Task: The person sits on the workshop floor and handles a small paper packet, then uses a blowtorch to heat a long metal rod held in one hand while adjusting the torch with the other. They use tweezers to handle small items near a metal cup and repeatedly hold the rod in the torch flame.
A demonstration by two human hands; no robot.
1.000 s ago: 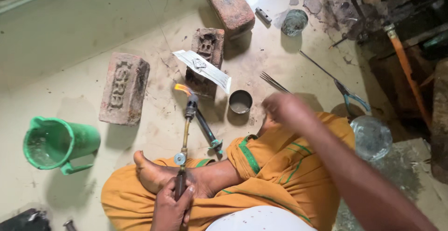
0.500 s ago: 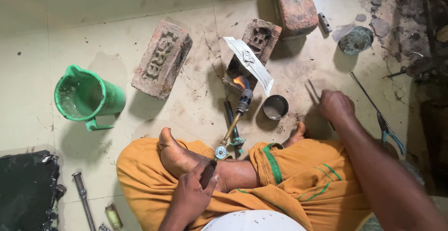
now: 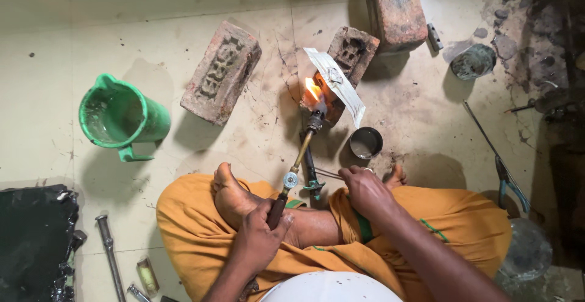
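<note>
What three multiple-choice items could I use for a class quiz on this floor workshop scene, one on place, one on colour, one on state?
1. Where does the green jug stand?
A. on the floor, left of the lone brick
B. on top of a brick
C. in the person's lap

2. What colour is the cloth over the person's legs?
A. blue
B. orange
C. white

3. What state is the torch in?
A. lit, held in the left hand
B. unlit, lying on the floor
C. lit, held in the right hand

Key: 1 A, the jug sits on bare floor beside that brick. 2 B, the wrap is orange. 3 A, a flame burns at its tip and the left hand grips the handle.
</note>
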